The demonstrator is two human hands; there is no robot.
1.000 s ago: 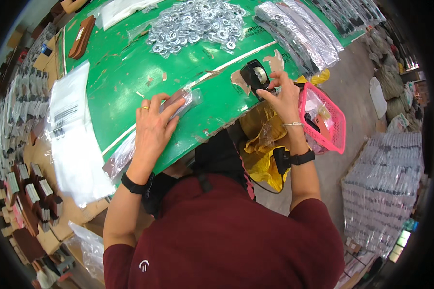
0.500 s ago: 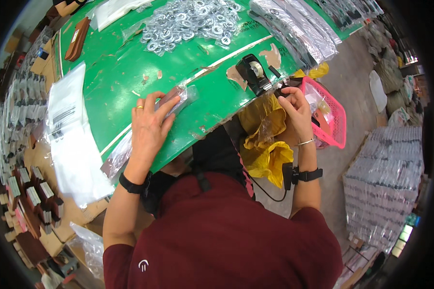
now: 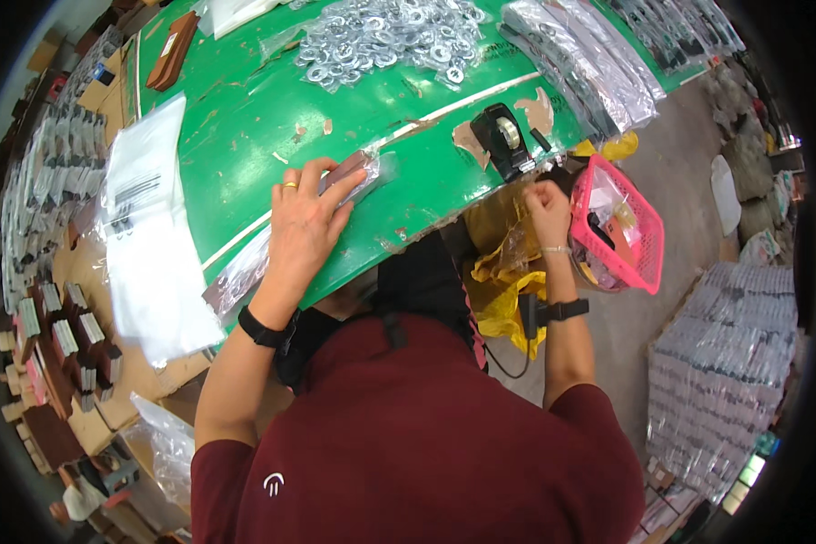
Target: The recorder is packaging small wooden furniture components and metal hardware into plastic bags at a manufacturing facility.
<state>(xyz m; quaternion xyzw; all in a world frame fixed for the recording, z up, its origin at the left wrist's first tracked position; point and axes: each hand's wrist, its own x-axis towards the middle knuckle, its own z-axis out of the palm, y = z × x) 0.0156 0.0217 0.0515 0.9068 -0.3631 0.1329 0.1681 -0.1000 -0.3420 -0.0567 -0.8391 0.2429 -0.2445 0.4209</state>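
My left hand (image 3: 306, 218) lies over a long brown strip in a clear plastic bag (image 3: 361, 169) along the near edge of the green table. Its fingers curl across the strip and hold it against the tabletop, the thumb apart on the near side. Both ends of the strip show past the hand. My right hand (image 3: 548, 210) hangs just off the table edge, fingers drawn together in a pinch. Whatever they hold, if anything, is too small to make out. Just beyond that hand, a black tape dispenser (image 3: 500, 145) stands at the edge with a roll in it.
Small bagged round metal pieces (image 3: 390, 41) form a pile at the back. White plastic bags (image 3: 150, 245) lie at left, brown strips (image 3: 172, 50) behind them. Bagged dark goods (image 3: 585, 59) fill the far right. A pink basket (image 3: 648, 263) and yellow sacking (image 3: 508, 308) sit below the table edge.
My right hand has drawn back from beside the tape dispenser toward me, its fingers now closer together. My left hand stays on the bagged strip. The whole view has shifted slightly.
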